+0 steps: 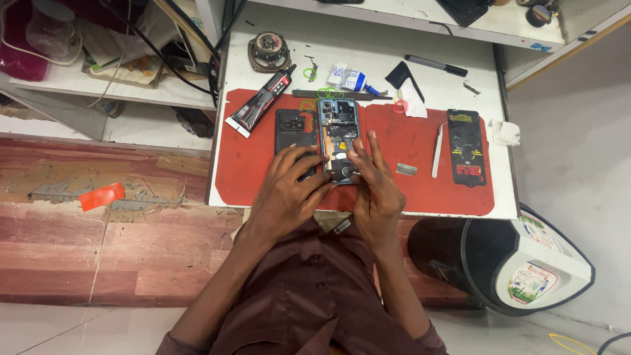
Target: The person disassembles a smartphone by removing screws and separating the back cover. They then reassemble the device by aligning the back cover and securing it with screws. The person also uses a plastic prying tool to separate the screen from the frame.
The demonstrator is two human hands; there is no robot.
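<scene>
The lower end of the phone (338,139) is covered by both hands, so what the fingertips press there can't be made out; small parts inside the opened body are too fine to be told apart. The back cover (294,133) is partly hidden under the left hand (289,190). Whether anything small is pinched between the fingers cannot be told. The person's lower body is cut off at the bottom edge, and shelf items at top are cropped. The phone lies open, innards up, on the red mat (407,190), approx. at the mat's centre-left, w/ its top end pointing away from the person. The left hand is laid from the left, fingers curled over the cover's lower part and against the phone's lower left edge. The right hand (374,187) is set from the right, fingers spread and bent, tips resting on the phone's lower right part; nothing is seen gripped by it. The hands meet at the phone's near end. Left of the cover a glue tube (259,100) lies aslant. Right of the hands, a small metal blade (406,169), tweezers (438,150) and a black card (467,147) rest on the mat, well apart from the phone. A bottle (348,79) lies beyond the phone.
</scene>
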